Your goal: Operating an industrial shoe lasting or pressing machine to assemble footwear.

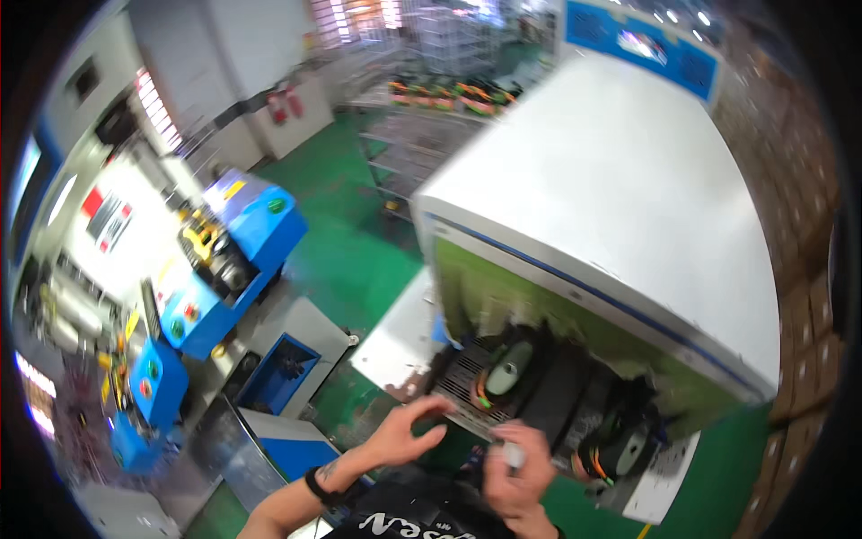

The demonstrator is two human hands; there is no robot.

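- Near the lower middle, the left hand (406, 433) is spread, fingers curled loosely, holding nothing; it sits just beside a dark slotted grille (467, 377) at the open front of the machine (620, 207).
- Right hand (518, 467), near and right of the left, is closed round a small pale cylinder (513, 454); blur hides what it is.
- Left wrist wears a black band (319, 488).
- Machine: large white box with a blue stripe along its edge and a green inner face; inside, right of the grille, two round grey parts (509, 366) with orange wiring.
- Far end of the machine top: a blue rectangular panel (642, 40), its marking too blurred to tell.
- Left: blue machines (247, 238) with red and green round buttons and a yellow label on top.
- Far left: a white wall board (108, 220) bearing a red square and a striped rectangular sign.
- Right rim: stacked brown cartons (808, 296).
- Floor (346, 242): green.
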